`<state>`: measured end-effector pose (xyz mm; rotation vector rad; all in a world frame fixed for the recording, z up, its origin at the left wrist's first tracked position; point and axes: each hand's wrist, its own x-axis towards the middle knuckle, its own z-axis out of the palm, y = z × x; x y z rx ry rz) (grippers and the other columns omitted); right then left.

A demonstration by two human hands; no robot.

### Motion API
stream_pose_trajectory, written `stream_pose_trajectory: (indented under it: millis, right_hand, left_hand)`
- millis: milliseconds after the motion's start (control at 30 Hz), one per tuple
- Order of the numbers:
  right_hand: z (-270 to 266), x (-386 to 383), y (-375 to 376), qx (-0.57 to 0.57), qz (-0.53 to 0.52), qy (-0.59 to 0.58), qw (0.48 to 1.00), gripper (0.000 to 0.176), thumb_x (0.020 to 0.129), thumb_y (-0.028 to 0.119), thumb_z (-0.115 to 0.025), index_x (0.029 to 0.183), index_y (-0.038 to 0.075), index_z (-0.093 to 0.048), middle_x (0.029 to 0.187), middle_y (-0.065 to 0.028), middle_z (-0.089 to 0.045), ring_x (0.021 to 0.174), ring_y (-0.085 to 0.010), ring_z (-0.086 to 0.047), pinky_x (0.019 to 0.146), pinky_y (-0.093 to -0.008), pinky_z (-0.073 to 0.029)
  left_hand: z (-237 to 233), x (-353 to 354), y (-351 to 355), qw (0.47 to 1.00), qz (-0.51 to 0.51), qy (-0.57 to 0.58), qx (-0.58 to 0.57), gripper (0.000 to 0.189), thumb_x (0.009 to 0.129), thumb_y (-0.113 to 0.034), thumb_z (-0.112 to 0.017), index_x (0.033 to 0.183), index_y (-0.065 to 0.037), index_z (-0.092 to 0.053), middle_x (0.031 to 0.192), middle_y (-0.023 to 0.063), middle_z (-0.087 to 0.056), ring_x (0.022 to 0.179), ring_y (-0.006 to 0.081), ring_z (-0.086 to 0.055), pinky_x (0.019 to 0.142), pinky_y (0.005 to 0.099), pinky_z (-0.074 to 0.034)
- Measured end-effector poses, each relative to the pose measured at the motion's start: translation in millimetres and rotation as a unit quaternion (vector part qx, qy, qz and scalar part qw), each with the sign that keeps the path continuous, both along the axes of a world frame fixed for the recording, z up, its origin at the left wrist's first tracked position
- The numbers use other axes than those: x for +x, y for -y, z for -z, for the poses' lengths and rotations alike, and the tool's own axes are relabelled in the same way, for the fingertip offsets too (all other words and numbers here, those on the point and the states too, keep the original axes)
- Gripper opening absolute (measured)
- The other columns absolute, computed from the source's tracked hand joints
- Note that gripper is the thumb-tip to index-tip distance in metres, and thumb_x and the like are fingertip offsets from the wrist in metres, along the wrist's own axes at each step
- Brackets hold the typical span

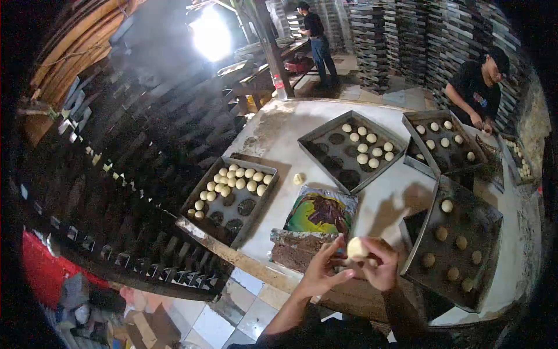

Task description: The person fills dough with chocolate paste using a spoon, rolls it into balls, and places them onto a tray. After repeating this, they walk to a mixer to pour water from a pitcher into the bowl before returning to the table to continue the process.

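Observation:
A pale dough ball (357,248) is held up between my hands, above the table's near edge. The fingers of my right hand (381,262) are wrapped round its right side. My left hand (325,270) is just left of the ball, its thumb and fingers apart. Behind my left hand lies an open green and yellow bag (321,212) with dark brown filling showing, next to a brown crusted block (293,250). One loose dough ball (299,178) rests on the table behind the bag.
Trays of dough balls stand at the left (270,174), back centre (401,139), back right (410,119) and near right (497,232). A bottle (280,87) is at the far edge. One person (479,87) works at the right; another (318,43) stands farther back.

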<state>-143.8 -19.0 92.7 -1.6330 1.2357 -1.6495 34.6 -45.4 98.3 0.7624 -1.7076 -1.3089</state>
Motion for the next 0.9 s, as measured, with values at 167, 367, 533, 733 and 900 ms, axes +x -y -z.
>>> stream_pose_trajectory:
  millis: [167, 367, 533, 733, 900]
  right_hand:
    - [-24, 26, -33, -0.059, -0.106, -0.127, 0.985, 0.058, 0.076, 0.016, -0.077, 0.128, 0.001, -0.056, 0.135, -0.0201, -0.051, 0.123, -0.0322, -0.053, 0.103, -0.0398, -0.043]
    - [-41, 72, -68, -0.137, -0.039, -0.042, 0.989, 0.019, 0.087, 0.013, -0.061, 0.099, -0.002, -0.062, 0.090, -0.0157, -0.068, 0.078, -0.0291, -0.069, 0.069, -0.0347, -0.054]
    - [23, 182, -82, -0.146, -0.083, -0.041, 0.985, 0.026, 0.082, 0.025, -0.063, 0.090, 0.000, -0.061, 0.077, -0.0121, -0.061, 0.064, -0.0282, -0.062, 0.061, -0.0360, -0.050]
    - [41, 272, -108, -0.023, -0.195, -0.089, 0.977, 0.043, 0.098, 0.041, -0.040, 0.103, 0.004, -0.062, 0.096, -0.0151, -0.059, 0.104, -0.0325, -0.052, 0.088, -0.0442, -0.042]
    - [29, 272, -146, 0.018, -0.218, -0.107, 0.970, 0.038, 0.099, 0.035, -0.043, 0.109, 0.002, -0.060, 0.092, -0.0165, -0.058, 0.088, -0.0344, -0.059, 0.081, -0.0411, -0.047]
  left_hand:
    - [-10, -7, -48, 0.969, -0.193, -0.131, 0.078, 0.037, 0.096, -0.012, -0.058, 0.131, 0.001, -0.054, 0.105, 0.0056, -0.057, 0.096, 0.0121, -0.056, 0.084, 0.0263, -0.047]
    - [-1, 17, -124, 0.961, -0.248, -0.068, -0.098, 0.065, 0.090, -0.027, -0.064, 0.141, 0.004, -0.038, 0.120, 0.0137, -0.053, 0.112, 0.0251, -0.052, 0.092, 0.0320, -0.043]
    - [-25, 96, -166, 0.964, -0.258, -0.056, -0.010, 0.058, 0.094, -0.033, -0.056, 0.134, 0.004, -0.039, 0.115, 0.0162, -0.055, 0.108, 0.0225, -0.054, 0.086, 0.0302, -0.046]
    - [5, 204, -231, 0.885, -0.333, -0.233, 0.228, 0.025, 0.096, -0.016, -0.055, 0.110, 0.004, -0.058, 0.103, 0.0114, -0.063, 0.097, 0.0178, -0.059, 0.087, 0.0315, -0.046]
    - [54, 211, -255, 0.845, -0.183, -0.346, 0.365, 0.028, 0.096, -0.021, -0.058, 0.113, 0.000, -0.059, 0.110, 0.0122, -0.062, 0.103, 0.0209, -0.059, 0.091, 0.0374, -0.048]
